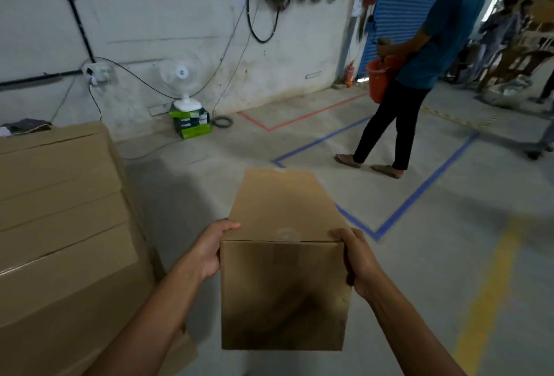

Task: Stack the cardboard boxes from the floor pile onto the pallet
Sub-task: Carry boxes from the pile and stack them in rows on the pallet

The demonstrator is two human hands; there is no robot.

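Left hand [207, 252] and right hand [361, 261] grip one cardboard box [281, 291]; one fan [180, 73] beyond

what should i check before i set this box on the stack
1. Grip: left hand and right hand hold the cardboard box by opposite sides: ok.
2. Box top closed and flat: ok.
3. Free spot on the stacked boxes at left: cannot tell, top only partly in view.
4. Pallet underneath: cannot tell, not visible.
5. Person with orange bucket stands apart, ahead right: ok.
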